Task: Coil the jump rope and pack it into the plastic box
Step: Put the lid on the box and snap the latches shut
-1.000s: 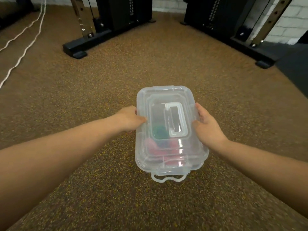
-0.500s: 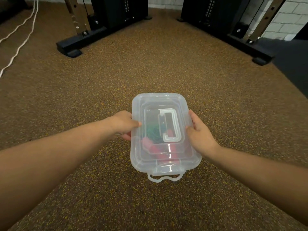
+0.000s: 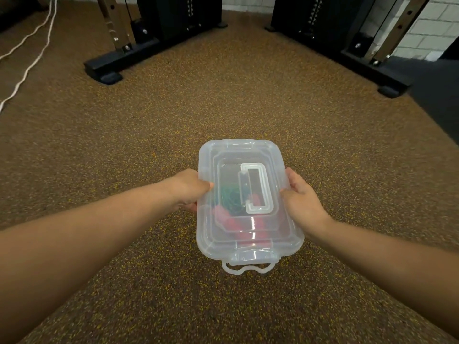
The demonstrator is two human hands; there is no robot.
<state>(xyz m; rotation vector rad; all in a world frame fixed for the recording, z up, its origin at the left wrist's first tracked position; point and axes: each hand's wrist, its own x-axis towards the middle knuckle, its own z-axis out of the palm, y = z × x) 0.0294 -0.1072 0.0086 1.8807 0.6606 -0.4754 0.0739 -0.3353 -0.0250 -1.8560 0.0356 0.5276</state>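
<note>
Fingers first: those of the left hand (image 3: 188,188) curl round the nine o'clock edge of the clear rectangular plastic box (image 3: 248,202), thumb on the lid rim and the other fingers tucked beneath. The box is held over the speckled brown rubber floor (image 3: 223,95), whether lifted or resting on it I cannot tell. Through the translucent lid (image 3: 229,167), with its flat white carry handle (image 3: 260,189) folded down, the jump rope (image 3: 231,199) shows as a green coil with pink-red handles toward six o'clock, so the packing looks done. At three o'clock the right hand (image 3: 301,202) grasps the opposite edge, thumb on top and the other fingers hidden under the box. The near latch (image 3: 248,265) at six o'clock hangs loose, seemingly unfastened. The step in hand is probably closing up; next, press the lid down evenly and snap that latch shut.
</note>
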